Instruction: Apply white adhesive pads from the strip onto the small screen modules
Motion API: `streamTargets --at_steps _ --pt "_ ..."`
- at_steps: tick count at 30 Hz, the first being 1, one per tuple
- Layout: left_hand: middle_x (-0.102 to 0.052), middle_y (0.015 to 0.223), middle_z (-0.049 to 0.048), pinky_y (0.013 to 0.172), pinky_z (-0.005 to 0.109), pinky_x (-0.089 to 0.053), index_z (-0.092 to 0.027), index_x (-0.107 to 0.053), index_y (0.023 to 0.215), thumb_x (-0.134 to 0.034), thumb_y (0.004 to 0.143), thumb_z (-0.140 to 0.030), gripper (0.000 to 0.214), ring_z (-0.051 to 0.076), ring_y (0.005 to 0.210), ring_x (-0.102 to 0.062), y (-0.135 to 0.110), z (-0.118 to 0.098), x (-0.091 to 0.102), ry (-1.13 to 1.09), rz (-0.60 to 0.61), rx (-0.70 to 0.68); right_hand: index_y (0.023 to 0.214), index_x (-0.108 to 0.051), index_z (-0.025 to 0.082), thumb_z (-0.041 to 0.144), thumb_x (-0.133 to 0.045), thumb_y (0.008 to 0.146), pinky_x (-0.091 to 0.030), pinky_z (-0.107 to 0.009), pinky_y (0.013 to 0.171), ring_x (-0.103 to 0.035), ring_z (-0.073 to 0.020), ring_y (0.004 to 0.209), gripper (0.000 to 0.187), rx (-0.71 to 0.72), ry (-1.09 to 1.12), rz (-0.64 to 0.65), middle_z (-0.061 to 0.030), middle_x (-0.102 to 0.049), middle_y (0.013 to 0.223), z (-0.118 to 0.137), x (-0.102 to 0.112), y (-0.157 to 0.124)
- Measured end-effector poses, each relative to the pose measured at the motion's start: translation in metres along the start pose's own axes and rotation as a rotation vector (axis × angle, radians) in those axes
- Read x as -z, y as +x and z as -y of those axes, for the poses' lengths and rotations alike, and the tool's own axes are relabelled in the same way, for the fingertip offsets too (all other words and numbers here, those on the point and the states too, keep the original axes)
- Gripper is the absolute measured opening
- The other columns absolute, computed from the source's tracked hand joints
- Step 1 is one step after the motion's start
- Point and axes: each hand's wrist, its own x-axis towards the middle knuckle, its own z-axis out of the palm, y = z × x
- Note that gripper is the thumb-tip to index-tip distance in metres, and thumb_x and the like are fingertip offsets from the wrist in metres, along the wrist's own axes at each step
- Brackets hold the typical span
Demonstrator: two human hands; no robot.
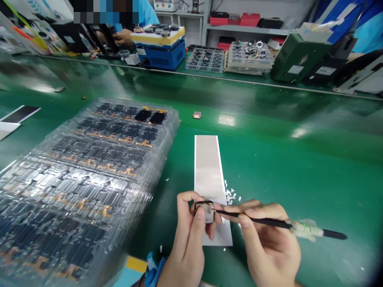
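My left hand point(187, 235) pinches a small square black-framed screen part point(205, 210) between thumb and fingers, above the near end of a long white strip point(208, 167) lying on the green bench. My right hand point(269, 239) grips black tweezers point(263, 221) with tape wound round the handle; their tip touches the part's right edge. Tiny white scraps point(230, 194) lie beside the strip.
A tall stack of clear plastic trays point(89, 167) holding several dark screen parts fills the left. One small loose part point(196, 115) lies farther back. Across the bench stand a blue box point(160, 50), more trays point(206, 59), a green machine point(295, 57), and another person's hand point(122, 38).
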Motion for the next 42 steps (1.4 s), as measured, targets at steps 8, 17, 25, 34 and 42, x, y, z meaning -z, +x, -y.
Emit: streamTargets --at_steps 8,17,25,34,42 --pt "-0.06 0.07 -0.0025 0.062 0.023 -0.04 -0.024 -0.044 0.103 -0.048 0.1 -0.045 0.021 0.011 0.058 -0.049 -0.0007 0.0004 0.001 -0.027 0.005 0.012 0.097 -0.064 0.024 0.009 -0.058 0.092 -0.064 -0.026 0.077 -0.074 -0.0161 0.089 0.017 -0.013 0.008 -0.008 -0.0028 -0.073 0.085 0.0012 -0.0006 -0.0005" --pt "-0.061 0.072 -0.0023 0.064 0.023 -0.041 -0.023 -0.043 0.102 -0.046 0.101 -0.046 0.023 0.009 0.057 -0.048 0.0013 -0.0012 0.0033 0.011 0.045 0.023 0.099 -0.063 0.024 0.005 -0.055 0.092 -0.064 -0.024 0.076 -0.075 -0.0155 0.092 0.022 -0.001 0.022 0.03 -0.0024 -0.074 0.09 0.0012 -0.0001 0.0008" --pt "-0.061 0.073 -0.0016 0.065 0.025 -0.041 -0.023 -0.043 0.102 -0.045 0.102 -0.043 0.021 0.011 0.059 -0.048 -0.0001 -0.0024 0.0003 0.006 0.035 0.002 0.098 -0.063 0.024 0.005 -0.055 0.092 -0.065 -0.024 0.071 -0.074 -0.0159 0.089 0.022 0.012 0.007 0.025 -0.0027 -0.073 0.089 0.0006 -0.0005 0.002" --pt "-0.062 0.074 -0.0016 0.062 0.025 -0.041 -0.023 -0.043 0.102 -0.044 0.102 -0.043 0.02 0.012 0.058 -0.049 -0.001 -0.0003 -0.0005 0.064 0.008 -0.03 0.094 -0.064 0.024 0.006 -0.058 0.09 -0.065 -0.028 0.071 -0.075 -0.0179 0.087 0.02 0.004 -0.028 -0.009 -0.0028 -0.073 0.085 0.0036 -0.0017 0.0017" --pt "-0.059 0.073 -0.0018 0.06 0.022 -0.042 -0.022 -0.046 0.1 -0.047 0.101 -0.045 0.023 0.01 0.059 -0.047 -0.0028 -0.0026 -0.0018 0.052 -0.002 0.002 0.095 -0.065 0.025 0.007 -0.058 0.09 -0.064 -0.027 0.068 -0.075 -0.0175 0.084 0.02 -0.021 -0.029 -0.016 -0.0025 -0.073 0.085 0.0032 -0.0016 0.0023"
